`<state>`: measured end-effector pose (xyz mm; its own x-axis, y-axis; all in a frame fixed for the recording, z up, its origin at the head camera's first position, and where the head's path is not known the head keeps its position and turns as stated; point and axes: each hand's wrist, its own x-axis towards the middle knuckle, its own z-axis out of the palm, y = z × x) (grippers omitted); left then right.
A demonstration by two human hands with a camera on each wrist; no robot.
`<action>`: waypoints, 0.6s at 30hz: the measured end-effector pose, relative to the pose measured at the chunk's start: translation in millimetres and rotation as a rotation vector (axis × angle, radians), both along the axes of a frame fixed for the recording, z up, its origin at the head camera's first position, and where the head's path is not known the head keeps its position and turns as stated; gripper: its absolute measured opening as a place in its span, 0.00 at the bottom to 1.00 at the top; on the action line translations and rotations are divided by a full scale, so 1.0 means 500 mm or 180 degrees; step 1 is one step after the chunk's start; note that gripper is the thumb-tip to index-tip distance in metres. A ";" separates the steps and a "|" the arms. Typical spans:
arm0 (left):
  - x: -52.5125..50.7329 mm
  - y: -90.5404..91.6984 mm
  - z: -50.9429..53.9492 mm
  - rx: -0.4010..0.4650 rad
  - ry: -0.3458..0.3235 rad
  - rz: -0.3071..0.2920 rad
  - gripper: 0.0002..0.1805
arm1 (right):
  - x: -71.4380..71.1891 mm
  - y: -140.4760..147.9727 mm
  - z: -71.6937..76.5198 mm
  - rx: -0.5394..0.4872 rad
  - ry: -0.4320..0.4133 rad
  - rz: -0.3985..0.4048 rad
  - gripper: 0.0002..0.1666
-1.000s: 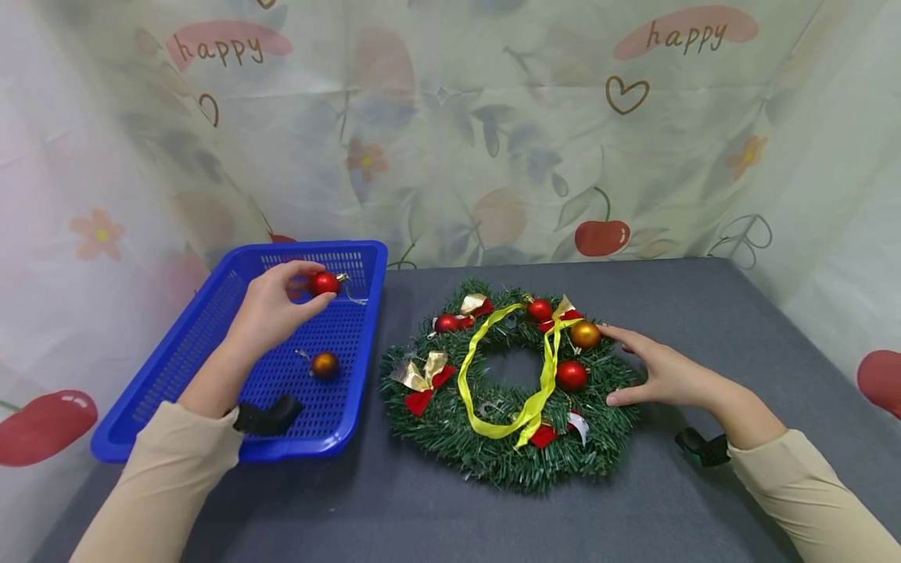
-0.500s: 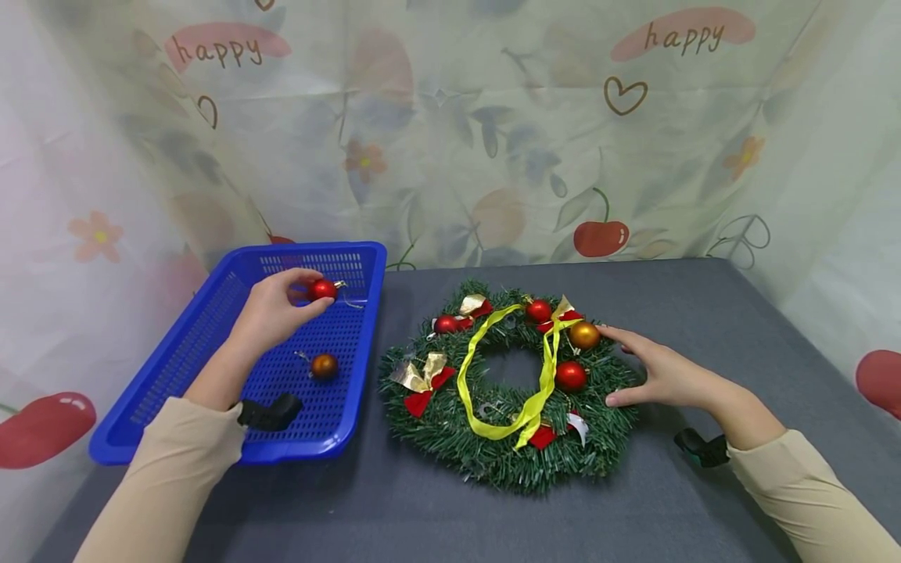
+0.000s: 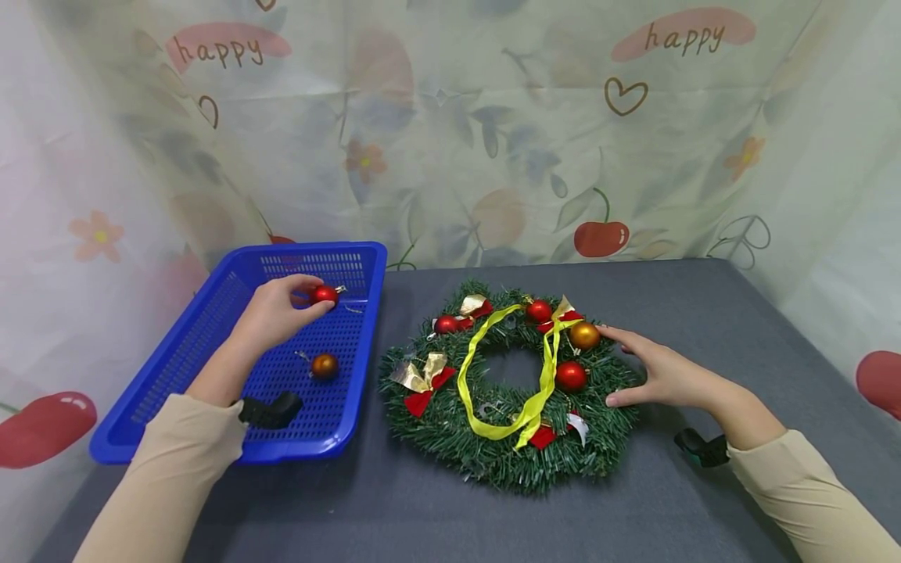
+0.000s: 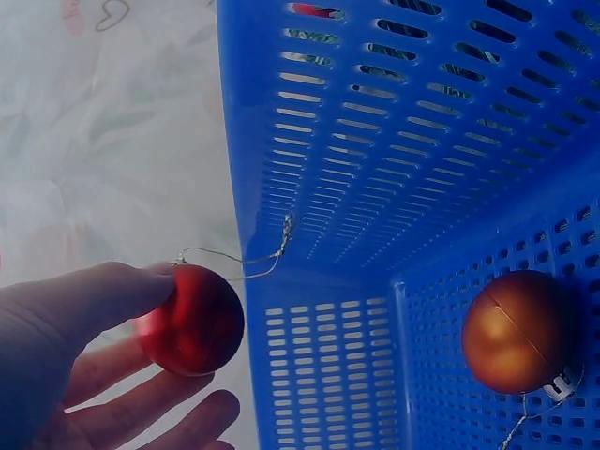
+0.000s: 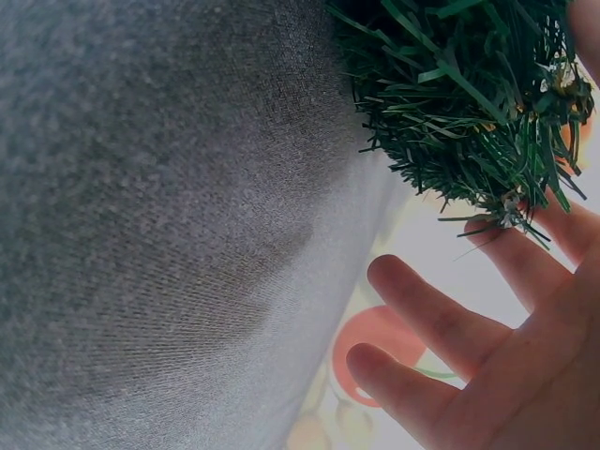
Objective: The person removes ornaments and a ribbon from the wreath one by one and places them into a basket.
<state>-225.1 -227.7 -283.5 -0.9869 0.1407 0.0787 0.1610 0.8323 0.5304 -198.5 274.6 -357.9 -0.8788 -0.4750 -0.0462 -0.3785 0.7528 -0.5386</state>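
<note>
My left hand (image 3: 274,313) pinches a red Christmas ball (image 3: 324,295) between thumb and fingers inside the blue basket (image 3: 362,383). A thin loop of string trails from the ball's cap, plain in the left wrist view. Lower in the basket lies a gold-brown Christmas ball (image 3: 324,366). My right hand (image 3: 672,375) has its fingers spread at the right edge of the green wreath (image 3: 450,438); a fingertip is beside the gold ball (image 3: 584,335) there. In the right wrist view, fingers (image 5: 441,319) reach past the wreath's needles, some touching them.
On the wreath sit red balls (image 3: 571,376), bows (image 3: 425,371) of red and gold, and a loose yellow ribbon (image 3: 468,391). The grey tabletop (image 3: 422,524) lies under everything. A printed curtain (image 3: 450,156) hangs behind and at both sides.
My left hand has come slightly lower and nearer in the basket with the red ball still pinched. The right hand and the wreath have stayed in place.
</note>
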 end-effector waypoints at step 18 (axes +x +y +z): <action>-0.005 -0.004 -0.006 -0.0174 -0.0158 -0.0129 0.26 | 0.003 0.000 0.001 -0.0017 -0.0007 0.0019 0.60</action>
<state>-227.6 -229.9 -286.5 -0.9828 0.1835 0.0209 0.1698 0.8536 0.4925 -197.1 274.4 -357.5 -0.8759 -0.4804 -0.0455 -0.3818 0.7476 -0.5434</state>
